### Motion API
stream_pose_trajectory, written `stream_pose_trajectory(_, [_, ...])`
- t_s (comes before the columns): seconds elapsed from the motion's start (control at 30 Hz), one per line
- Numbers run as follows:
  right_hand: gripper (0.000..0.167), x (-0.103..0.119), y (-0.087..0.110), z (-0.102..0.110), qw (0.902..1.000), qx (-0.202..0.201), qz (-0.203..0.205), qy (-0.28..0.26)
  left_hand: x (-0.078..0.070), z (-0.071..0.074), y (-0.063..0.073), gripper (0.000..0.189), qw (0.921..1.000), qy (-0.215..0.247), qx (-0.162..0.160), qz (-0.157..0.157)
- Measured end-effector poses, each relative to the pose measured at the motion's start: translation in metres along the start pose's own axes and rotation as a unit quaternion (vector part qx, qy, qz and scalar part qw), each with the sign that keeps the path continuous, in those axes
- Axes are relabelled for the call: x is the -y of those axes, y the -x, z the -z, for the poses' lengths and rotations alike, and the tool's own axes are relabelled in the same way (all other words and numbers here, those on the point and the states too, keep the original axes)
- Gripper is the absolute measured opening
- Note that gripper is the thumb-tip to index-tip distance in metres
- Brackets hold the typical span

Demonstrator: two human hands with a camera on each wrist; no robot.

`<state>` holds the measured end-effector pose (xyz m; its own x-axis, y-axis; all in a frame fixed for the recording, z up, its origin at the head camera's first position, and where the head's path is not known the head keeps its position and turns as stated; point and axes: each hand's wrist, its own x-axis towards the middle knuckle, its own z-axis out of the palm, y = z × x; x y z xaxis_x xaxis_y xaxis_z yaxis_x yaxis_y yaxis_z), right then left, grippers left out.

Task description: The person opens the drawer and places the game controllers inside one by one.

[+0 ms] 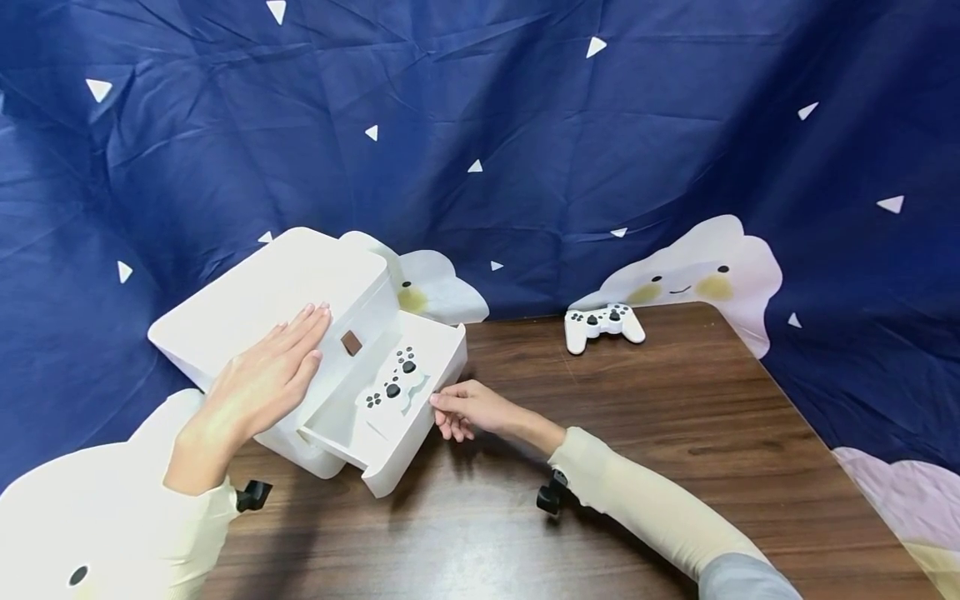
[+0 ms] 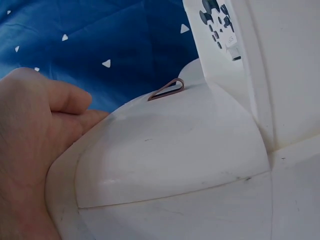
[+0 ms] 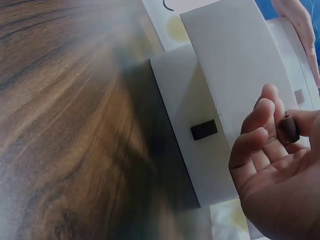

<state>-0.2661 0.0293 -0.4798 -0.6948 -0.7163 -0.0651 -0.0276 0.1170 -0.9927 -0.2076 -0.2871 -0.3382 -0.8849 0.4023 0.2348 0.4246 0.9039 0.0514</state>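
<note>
A white drawer box [image 1: 277, 279] stands at the left of the table, one drawer [image 1: 420, 446] pulled out. Inside that drawer lies a white game controller [image 1: 390, 387] with black sticks. My left hand [image 1: 262, 379] rests on top of the box, fingers straight. At the drawer's front, my right hand [image 1: 468, 407] pinches its brown pull tab [image 3: 288, 129] between thumb and index finger, the other fingers loosely bent. Above the drawer, another brown pull tab [image 2: 167, 90] shows on the box's front in the left wrist view.
A second white game controller [image 1: 600, 323] lies near the table's back edge. Below the pulled-out drawer, the right wrist view shows a lower drawer's dark tab [image 3: 203, 130]. A blue cloth [image 1: 525, 125] with white triangles and clouds hangs behind the brown wooden table [image 1: 637, 417].
</note>
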Motion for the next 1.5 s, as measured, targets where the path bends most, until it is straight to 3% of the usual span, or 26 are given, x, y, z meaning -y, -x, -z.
stream_pose_trajectory(0.27, [0.035,0.008,-0.007,-0.011,1.0000,0.001,0.001,-0.006,-0.001,-0.001,0.000,0.057,1.0000,-0.002,0.000,-0.002])
stream_pose_trajectory(0.57, [0.032,0.009,-0.025,-0.019,0.9989,-0.046,0.004,0.006,0.001,-0.002,0.000,0.056,1.0000,0.003,-0.004,0.001])
stream_pose_trajectory(0.87, [0.034,0.010,-0.050,-0.029,0.9979,-0.063,-0.004,0.016,0.000,-0.001,0.000,0.057,1.0000,0.007,-0.004,0.003])
stream_pose_trajectory(1.2, [0.040,0.018,-0.079,-0.040,0.9950,-0.079,-0.016,0.059,-0.001,-0.002,0.000,0.056,1.0000,0.007,0.001,0.004])
stream_pose_trajectory(1.5, [0.042,0.027,-0.103,-0.050,0.9854,-0.094,-0.026,0.139,0.000,-0.001,0.000,0.056,0.9999,0.000,-0.010,0.002])
